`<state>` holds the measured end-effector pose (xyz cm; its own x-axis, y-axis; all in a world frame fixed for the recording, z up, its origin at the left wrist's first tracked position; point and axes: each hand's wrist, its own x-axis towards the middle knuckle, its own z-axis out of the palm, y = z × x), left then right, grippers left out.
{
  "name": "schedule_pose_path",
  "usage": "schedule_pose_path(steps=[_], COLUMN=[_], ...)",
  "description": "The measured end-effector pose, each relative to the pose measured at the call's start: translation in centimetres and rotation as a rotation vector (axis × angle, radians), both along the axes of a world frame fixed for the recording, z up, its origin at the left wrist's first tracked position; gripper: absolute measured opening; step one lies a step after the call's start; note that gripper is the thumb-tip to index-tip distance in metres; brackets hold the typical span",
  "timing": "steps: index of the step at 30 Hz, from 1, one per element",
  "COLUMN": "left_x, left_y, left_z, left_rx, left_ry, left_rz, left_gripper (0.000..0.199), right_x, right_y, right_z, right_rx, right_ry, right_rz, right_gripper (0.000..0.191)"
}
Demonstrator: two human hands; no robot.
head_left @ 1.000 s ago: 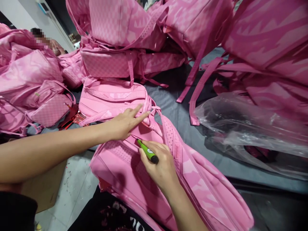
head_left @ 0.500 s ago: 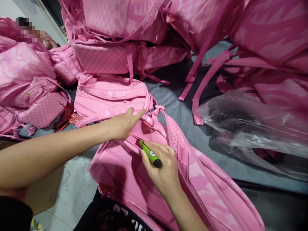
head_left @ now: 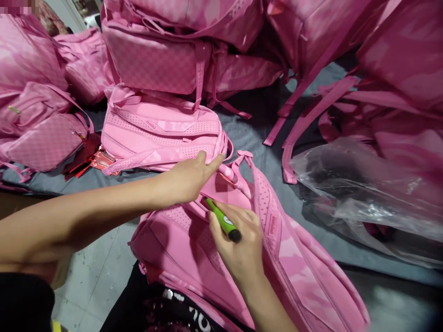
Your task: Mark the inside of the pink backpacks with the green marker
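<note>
A large pink backpack lies tilted over my lap and the table edge, its padded back side and straps facing up. My left hand rests on its upper part. Two of its fingers stretch out to the right, while the fingers nearer me are bent down at the fabric, partly hidden. My right hand is closed around a green pen-shaped tool with a black rear end. The tool's front end points at the backpack fabric just below my left hand.
Another pink backpack lies beyond, with red tags beside it. More pink bags are piled along the back and left. A clear plastic bag lies on the grey-covered table at right. At upper left, part of another person shows.
The view has shifted, so the backpacks behind sit higher and the hands slightly further right in the picture. Both hands keep the same hold on the backpack and the green tool.
</note>
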<state>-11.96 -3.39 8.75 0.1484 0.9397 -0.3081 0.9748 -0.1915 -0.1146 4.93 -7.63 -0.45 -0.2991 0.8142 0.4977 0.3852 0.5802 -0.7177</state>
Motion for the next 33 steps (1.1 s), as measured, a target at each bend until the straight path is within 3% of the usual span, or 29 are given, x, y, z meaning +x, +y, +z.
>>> schedule_pose_path(steps=[2,6,10,14,18,21,23,24,25,27,28,31,33], left_x=[-0.1,-0.2,-0.2,-0.4,-0.7,-1.0,-1.1,-1.1,-1.0,-0.7,-0.5,0.2,0.5], left_y=[0.0,-0.1,-0.4,-0.1,0.3,0.2,0.0,-0.2,-0.4,-0.6,-0.6,-0.4,-0.3], left_z=[-0.1,-0.2,-0.1,-0.6,-1.0,-0.9,-0.8,-0.8,-0.8,-0.7,-0.6,-0.3,0.0], left_rx=[0.007,0.046,0.044,0.031,0.041,0.018,0.013,0.020,0.032,0.062,0.064,0.018,-0.004], left_ry=[-0.006,-0.039,-0.054,-0.009,0.003,0.015,0.010,0.005,0.003,-0.001,-0.002,0.006,0.019], left_rz=[-0.002,-0.022,-0.026,-0.005,-0.040,-0.040,-0.048,-0.054,-0.052,-0.037,-0.025,0.013,0.035], left_gripper=[0.089,0.086,0.089,0.086,0.084,0.083,0.083,0.082,0.081,0.079,0.079,0.083,0.084], right_x=[-0.1,-0.6,-0.8,-0.9,-1.6,-1.2,1.3,3.4,6.0,12.1,15.2,22.5,24.6], right_y=[0.0,-0.1,-0.6,-0.5,-0.1,0.1,0.0,-0.1,0.0,0.9,1.8,6.4,9.9], right_z=[0.1,0.7,1.8,1.9,1.7,2.5,3.2,3.4,3.3,2.4,1.6,-1.6,-3.6], right_rx=[0.033,-0.021,-0.034,-0.155,-0.139,-0.190,-0.198,-0.161,-0.104,0.035,0.066,0.108,0.195], right_ry=[-0.018,0.031,0.014,0.021,-0.030,-0.049,0.031,0.076,0.129,0.036,0.000,-0.094,-0.186], right_rz=[-0.035,0.031,-0.065,0.012,-0.081,0.022,0.040,-0.031,-0.129,-0.490,-0.574,-0.599,-0.541], right_gripper=[0.015,0.017,0.016,0.015,0.009,0.013,0.014,0.015,0.017,0.022,0.022,0.013,0.017])
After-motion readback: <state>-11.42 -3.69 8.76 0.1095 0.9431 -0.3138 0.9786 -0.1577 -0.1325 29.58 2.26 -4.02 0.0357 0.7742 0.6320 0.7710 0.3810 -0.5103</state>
